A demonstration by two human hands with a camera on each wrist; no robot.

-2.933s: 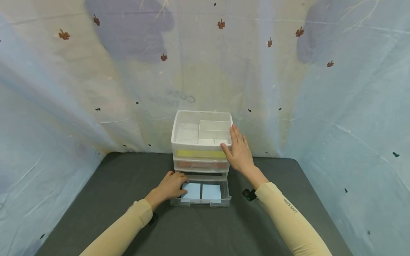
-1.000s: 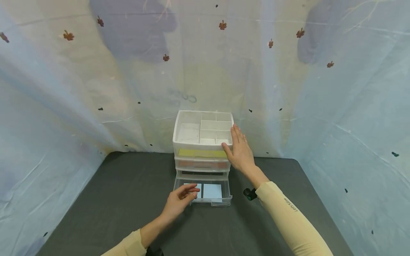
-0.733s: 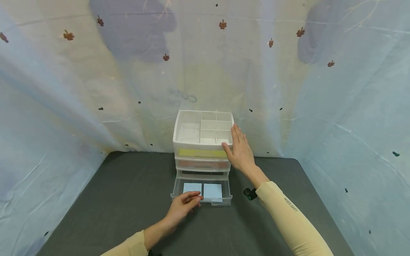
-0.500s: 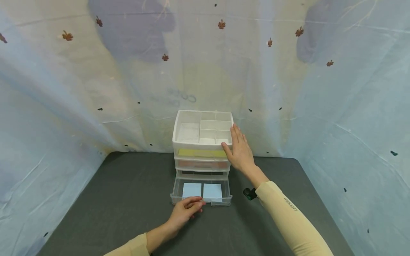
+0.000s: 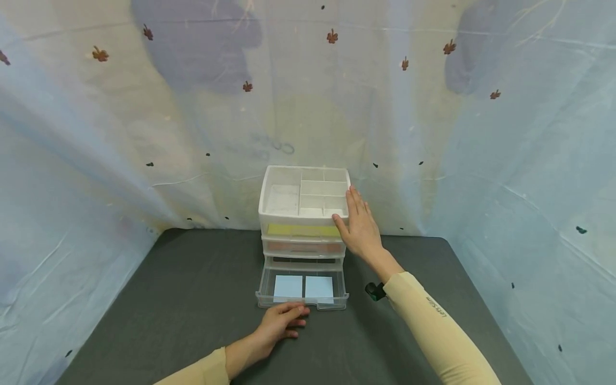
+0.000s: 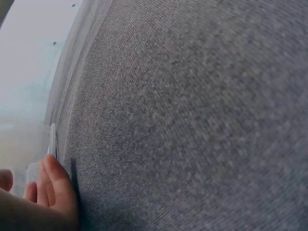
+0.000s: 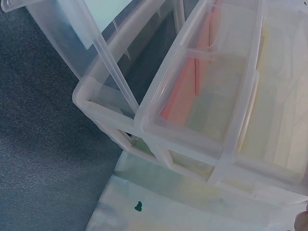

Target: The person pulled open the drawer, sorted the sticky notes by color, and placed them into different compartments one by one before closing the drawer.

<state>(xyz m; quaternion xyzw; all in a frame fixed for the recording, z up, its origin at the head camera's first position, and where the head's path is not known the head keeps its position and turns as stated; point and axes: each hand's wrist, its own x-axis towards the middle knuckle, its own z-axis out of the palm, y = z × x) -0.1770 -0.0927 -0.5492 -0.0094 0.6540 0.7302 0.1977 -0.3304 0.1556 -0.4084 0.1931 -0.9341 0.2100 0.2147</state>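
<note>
A small drawer organizer with a white compartment tray (image 5: 300, 220) on top stands at the table's back. Its clear bottom drawer (image 5: 269, 300) is pulled out. Inside lie two light blue paper squares, one on the left (image 5: 288, 286) and one on the right (image 5: 319, 287), side by side with a narrow gap. My left hand (image 5: 276, 329) is at the front of this drawer, fingers extended and seemingly touching the front wall. Against the organizer's upper right side rests my right hand (image 5: 360, 227), its fingers straight; only a bit of it shows in the right wrist view.
Yellow paper (image 5: 303, 230) shows through the top drawer, pinkish-red paper (image 5: 300, 247) through the middle one; both drawers are pushed in. The dark table (image 5: 202, 283) extends around the organizer. A pale patterned curtain (image 5: 308, 123) hangs behind and at both sides.
My left hand has left the left blue square inside the bottom drawer and moved out over its front wall, then down in front of it. My right hand has stayed in place.
</note>
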